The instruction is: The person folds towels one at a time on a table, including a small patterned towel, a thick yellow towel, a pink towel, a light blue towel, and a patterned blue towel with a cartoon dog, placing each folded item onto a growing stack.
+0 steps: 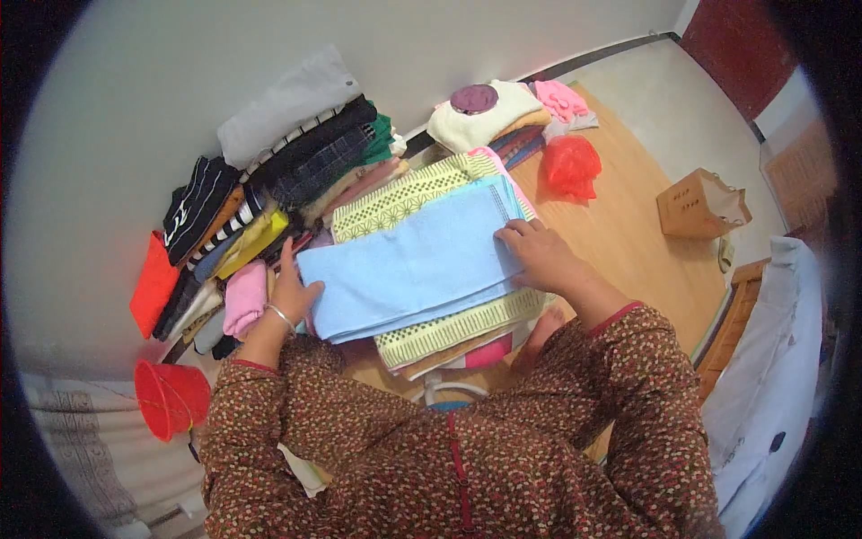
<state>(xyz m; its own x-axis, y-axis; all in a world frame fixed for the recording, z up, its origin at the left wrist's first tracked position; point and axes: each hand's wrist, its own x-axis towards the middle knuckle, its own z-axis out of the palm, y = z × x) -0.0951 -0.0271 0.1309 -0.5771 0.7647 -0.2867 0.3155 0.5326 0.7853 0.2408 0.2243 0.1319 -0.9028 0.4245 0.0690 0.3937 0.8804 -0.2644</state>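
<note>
A light-blue towel (409,256), folded into a long rectangle, lies across a stack of folded cloths in front of me. Directly beneath it is a pale yellow-green patterned cloth (404,205). My left hand (289,295) is at the towel's left end, its index finger and thumb spread apart. My right hand (541,255) rests on the right end, fingers stretched over the towel's edge and thumb lower down. Lower in the stack, brown, white and bright pink layers (485,353) show at the near side.
Piles of folded clothes (314,166) stand against the wall at left. Farther back are a white folded item (489,121), pink cloth (558,101) and a red plastic bag (571,168). A brown paper bag (696,207) stands right; a red bucket (171,400) is at lower left.
</note>
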